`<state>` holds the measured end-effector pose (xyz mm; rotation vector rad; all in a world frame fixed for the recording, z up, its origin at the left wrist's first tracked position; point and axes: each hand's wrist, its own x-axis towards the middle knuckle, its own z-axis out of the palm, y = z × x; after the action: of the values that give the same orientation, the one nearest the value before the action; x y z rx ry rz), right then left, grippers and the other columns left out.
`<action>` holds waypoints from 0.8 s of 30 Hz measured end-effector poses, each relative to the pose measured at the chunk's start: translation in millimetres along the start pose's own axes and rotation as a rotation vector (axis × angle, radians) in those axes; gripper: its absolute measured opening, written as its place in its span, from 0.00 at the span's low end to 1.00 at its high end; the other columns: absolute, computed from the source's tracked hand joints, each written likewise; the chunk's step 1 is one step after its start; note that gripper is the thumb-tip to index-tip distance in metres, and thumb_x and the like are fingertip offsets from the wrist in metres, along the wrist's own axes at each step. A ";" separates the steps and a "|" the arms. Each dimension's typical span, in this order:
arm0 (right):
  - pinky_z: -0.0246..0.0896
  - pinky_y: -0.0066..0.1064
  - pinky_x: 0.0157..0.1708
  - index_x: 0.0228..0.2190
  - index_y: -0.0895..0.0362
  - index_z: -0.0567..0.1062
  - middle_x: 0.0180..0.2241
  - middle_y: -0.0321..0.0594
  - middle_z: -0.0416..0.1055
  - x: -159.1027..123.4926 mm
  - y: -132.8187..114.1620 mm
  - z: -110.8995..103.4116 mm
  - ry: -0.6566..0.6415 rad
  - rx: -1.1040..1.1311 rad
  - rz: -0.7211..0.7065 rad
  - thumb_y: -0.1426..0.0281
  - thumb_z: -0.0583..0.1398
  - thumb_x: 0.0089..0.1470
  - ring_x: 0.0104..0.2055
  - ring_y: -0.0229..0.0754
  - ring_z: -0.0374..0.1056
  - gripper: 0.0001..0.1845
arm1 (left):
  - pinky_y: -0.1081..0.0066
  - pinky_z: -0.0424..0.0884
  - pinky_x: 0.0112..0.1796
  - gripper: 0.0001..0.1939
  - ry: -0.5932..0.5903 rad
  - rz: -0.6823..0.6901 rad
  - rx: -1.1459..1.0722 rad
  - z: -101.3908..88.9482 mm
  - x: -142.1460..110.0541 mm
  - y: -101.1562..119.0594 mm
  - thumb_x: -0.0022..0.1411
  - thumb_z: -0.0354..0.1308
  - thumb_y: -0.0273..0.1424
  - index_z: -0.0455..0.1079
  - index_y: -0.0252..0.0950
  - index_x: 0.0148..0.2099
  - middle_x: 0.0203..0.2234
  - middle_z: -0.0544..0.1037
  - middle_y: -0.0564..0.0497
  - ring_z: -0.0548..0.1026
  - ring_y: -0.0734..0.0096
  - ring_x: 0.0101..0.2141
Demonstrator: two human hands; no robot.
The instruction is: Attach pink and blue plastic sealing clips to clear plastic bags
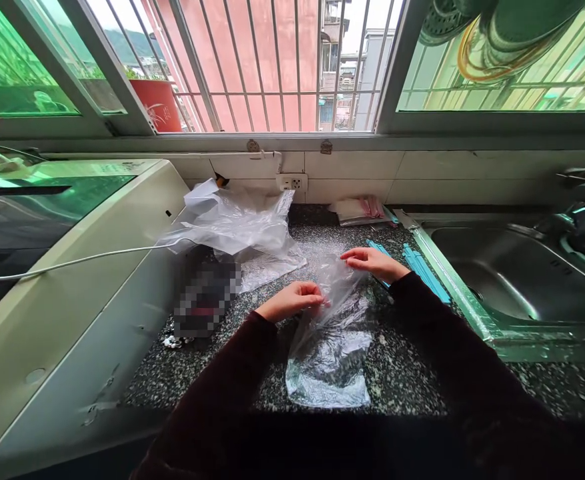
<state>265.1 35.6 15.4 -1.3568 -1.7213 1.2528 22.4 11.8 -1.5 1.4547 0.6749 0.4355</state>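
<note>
A clear plastic bag [330,363] lies on the speckled countertop, its upper part lifted between my two hands. My left hand [292,300] pinches the bag's left edge between thumb and fingers. Farther up and to the right, my right hand [376,263] has its fingers closed on the bag's upper right edge. Just beyond my right hand lie thin blue strips [425,273], partly hidden by the sleeve. Behind my left hand is a heap of crumpled clear plastic bags [242,223].
A blurred dark object [207,300] lies left of my left hand. A white cable [97,255] crosses the pale appliance [137,200] on the left. The steel sink [502,267] borders the right. Flat packets [360,210] and a wall socket [291,182] are at the back.
</note>
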 end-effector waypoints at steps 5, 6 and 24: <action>0.60 0.30 0.38 0.38 0.59 0.74 0.33 0.38 0.72 0.2 -15.0 18.7 -0.067 0.095 -0.134 0.61 0.66 0.35 0.35 0.37 0.65 0.25 | 0.73 0.63 0.32 0.14 -0.064 0.027 0.039 3.8 -1.5 2.5 0.50 0.58 0.38 0.66 0.32 0.22 0.30 0.78 0.48 0.71 0.72 0.29; 0.59 0.29 0.36 0.35 0.59 0.74 0.31 0.37 0.71 -0.8 -18.3 22.2 -0.072 0.104 -0.149 0.61 0.66 0.35 0.34 0.36 0.65 0.22 | 0.73 0.63 0.32 0.13 -0.069 0.025 0.033 4.2 -1.5 2.1 0.50 0.58 0.37 0.65 0.32 0.22 0.30 0.78 0.47 0.71 0.73 0.28; 0.47 0.25 0.19 0.20 0.57 0.71 0.17 0.31 0.61 4.4 -3.2 -13.2 0.701 0.112 -0.229 0.58 0.63 0.37 0.19 0.31 0.53 0.15 | 0.77 0.57 0.19 0.16 0.001 -0.092 -0.034 -5.5 -3.0 -2.9 0.46 0.62 0.40 0.62 0.33 0.24 0.17 0.71 0.55 0.64 0.82 0.15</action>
<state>274.2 43.7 22.9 -1.2818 -1.2414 0.6213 16.3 13.7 -3.8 1.3859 0.7292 0.3747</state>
